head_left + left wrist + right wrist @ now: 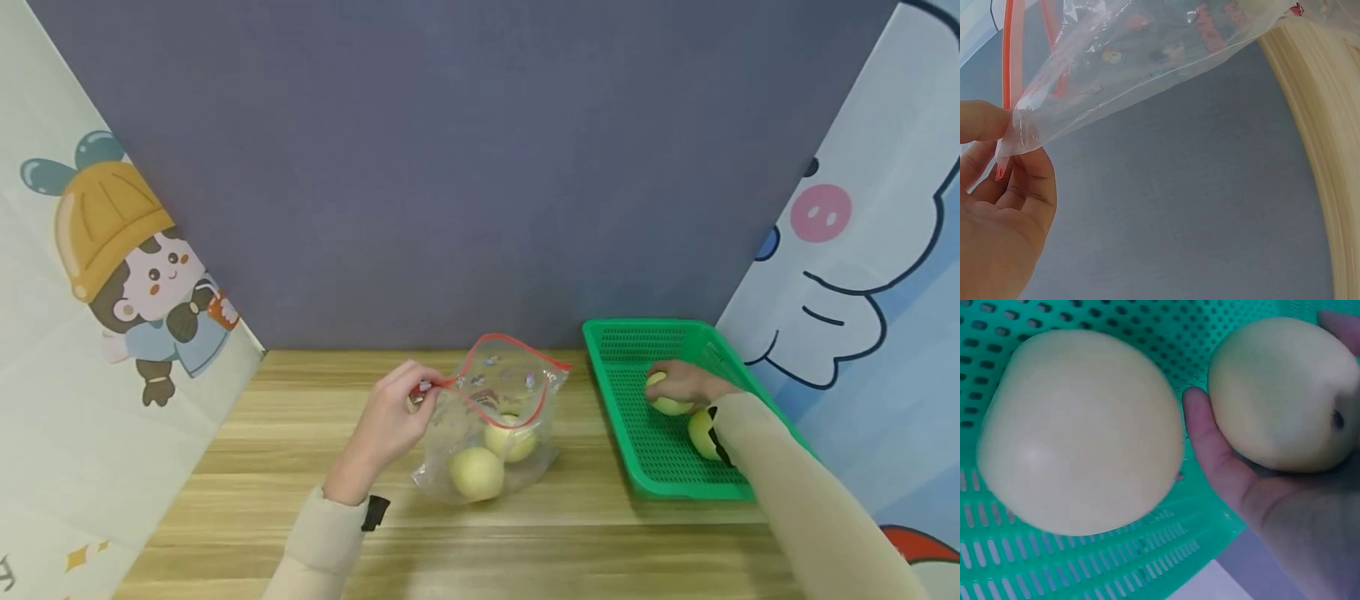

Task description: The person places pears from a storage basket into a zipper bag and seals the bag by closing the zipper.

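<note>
My left hand (392, 421) pinches one top corner of a clear zip bag (442, 433), by its red zip edge, between thumb and fingers. The bag's mouth gapes upward, and two pale yellow apple-like fruits (477, 473) lie inside it. On the right, my right hand (688, 382) reaches into a green plastic basket (690, 488). Its fingers and thumb are around a pale yellow fruit (1279, 394), whose dark blossom end shows in the right wrist view. A second fruit (1082, 431) sits beside that hand in the basket.
The bag and basket stand on a wood-grain table (247, 483). A dark grey panel (480, 167) rises behind it. Printed cartoon sheets (60, 400) flank the table on both sides. The basket's raised walls surround the right hand.
</note>
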Demonstrator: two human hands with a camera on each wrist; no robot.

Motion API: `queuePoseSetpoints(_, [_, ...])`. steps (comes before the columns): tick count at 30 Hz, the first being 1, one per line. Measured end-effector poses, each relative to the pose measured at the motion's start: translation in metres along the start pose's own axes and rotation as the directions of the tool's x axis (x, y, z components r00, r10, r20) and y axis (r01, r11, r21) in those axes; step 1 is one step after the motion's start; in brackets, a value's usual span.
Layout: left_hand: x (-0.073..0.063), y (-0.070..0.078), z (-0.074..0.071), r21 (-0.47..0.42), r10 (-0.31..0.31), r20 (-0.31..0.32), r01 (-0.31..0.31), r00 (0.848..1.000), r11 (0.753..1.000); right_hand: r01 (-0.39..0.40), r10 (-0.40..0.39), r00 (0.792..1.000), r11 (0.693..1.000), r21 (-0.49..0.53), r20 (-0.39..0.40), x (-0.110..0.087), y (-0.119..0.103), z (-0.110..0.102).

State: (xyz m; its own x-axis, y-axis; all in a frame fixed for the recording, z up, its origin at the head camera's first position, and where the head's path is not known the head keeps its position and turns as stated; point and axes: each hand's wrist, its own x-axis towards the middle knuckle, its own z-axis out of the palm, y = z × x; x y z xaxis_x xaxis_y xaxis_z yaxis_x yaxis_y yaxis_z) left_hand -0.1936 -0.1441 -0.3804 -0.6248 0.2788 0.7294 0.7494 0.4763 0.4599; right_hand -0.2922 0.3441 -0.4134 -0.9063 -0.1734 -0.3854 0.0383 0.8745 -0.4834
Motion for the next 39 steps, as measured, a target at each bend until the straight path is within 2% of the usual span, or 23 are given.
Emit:
queuePoseSetpoints(7, [0.0,0.0,0.003,-0.005,0.022,-0.008,-0.022,1.0,1.0,0.086,-0.096,0.988,0.992,-0.088,-0.121,-0.005,-0.014,-0.005])
queuePoseSetpoints(11, [0.0,-0.001,0.003,-0.012,0.021,-0.017,-0.021,1.0,1.0,0.123,-0.138,0.976,0.988,-0.095,-0.167,-0.008,-0.026,-0.007])
queuePoseSetpoints(21, [-0.001,0.0,0.001,-0.015,0.0,-0.006,0.0,1.0,1.0,0.136,-0.147,0.965,0.989,-0.066,-0.216,-0.018,-0.047,-0.012])
queuePoseSetpoints(28, [-0.002,-0.001,0.001,-0.019,0.003,-0.012,-0.004,1.0,1.0,0.158,-0.173,0.944,0.985,-0.076,-0.28,-0.027,-0.058,-0.015])
queuePoseSetpoints(39, [-0.003,-0.002,0.001,-0.024,-0.003,-0.013,0.003,1.0,1.0,0.213,-0.212,0.923,0.977,-0.032,-0.32,-0.046,-0.075,-0.019])
